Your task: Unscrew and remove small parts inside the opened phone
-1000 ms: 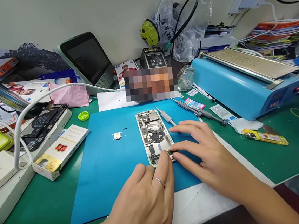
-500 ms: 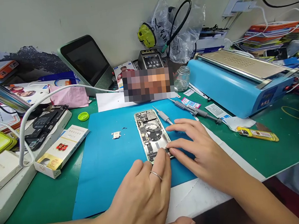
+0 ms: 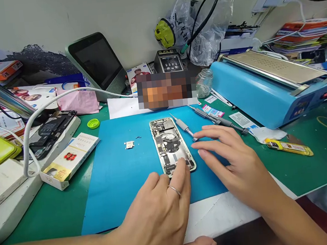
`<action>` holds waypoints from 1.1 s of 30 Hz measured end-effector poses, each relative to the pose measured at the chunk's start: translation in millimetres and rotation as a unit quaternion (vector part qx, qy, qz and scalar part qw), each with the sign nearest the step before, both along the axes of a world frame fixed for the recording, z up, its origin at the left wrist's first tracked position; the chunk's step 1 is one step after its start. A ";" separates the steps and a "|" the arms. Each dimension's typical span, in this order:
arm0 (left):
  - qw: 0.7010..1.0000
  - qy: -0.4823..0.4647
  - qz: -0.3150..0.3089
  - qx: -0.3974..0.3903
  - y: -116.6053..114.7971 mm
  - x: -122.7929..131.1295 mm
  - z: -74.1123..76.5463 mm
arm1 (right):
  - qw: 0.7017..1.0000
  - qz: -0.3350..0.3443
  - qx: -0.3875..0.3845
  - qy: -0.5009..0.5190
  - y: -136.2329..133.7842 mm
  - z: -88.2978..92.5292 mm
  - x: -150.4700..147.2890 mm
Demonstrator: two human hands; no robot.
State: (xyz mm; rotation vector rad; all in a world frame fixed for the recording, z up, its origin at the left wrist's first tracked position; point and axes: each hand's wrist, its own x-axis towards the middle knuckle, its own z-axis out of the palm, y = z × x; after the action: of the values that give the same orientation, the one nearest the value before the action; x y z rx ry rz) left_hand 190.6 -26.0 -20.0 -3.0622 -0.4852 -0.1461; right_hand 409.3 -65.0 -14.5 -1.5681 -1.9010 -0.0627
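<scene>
An opened phone (image 3: 173, 146) lies face up on the blue mat (image 3: 114, 181), its inner parts and round coil area exposed. My left hand (image 3: 163, 207) has its index and middle fingers stretched onto the phone's lower end, with the other fingers bent and the thumb apart; it grips nothing. To the right of the phone, my right hand (image 3: 230, 158) hovers with fingers spread and no object between them. A grey screwdriver (image 3: 182, 125) rests just beyond its fingertips. Left of the phone sit a small metal card reader part (image 3: 129, 144) and a tiny dark piece (image 3: 138, 137).
A blue heating machine (image 3: 250, 95) stands at the right, with darker screwdrivers (image 3: 224, 122) and a yellow cutter (image 3: 289, 147) before it. At the left are a cigarette box (image 3: 70, 158), a green cap (image 3: 93, 123) and a white cable (image 3: 26, 139). A glass jar (image 3: 205, 82) stands behind.
My right hand has moved off the phone's lower right edge, to the right, and its fingers have spread. My left fingers stay on the phone's lower end. The view has shifted slightly.
</scene>
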 end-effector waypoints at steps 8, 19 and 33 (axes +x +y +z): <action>1.000 -0.005 -0.006 0.006 -0.4 -1.3 0.0 | 0.995 0.072 -0.047 -0.043 -0.8 -1.5 -2.0; 1.000 -0.006 -0.001 0.015 -0.4 -0.1 -1.1 | 0.997 0.055 -0.040 -0.031 -1.3 -3.0 -0.6; 1.000 0.028 -0.007 -0.004 2.2 1.5 -0.5 | 0.992 -0.116 0.044 0.020 4.1 -5.7 9.9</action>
State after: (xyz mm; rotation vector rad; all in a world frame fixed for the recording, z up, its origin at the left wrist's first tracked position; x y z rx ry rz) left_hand 192.1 -23.8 -20.5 -3.0694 -0.4629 -0.0585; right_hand 419.3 -60.9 -20.2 -1.7092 -1.6554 -0.2122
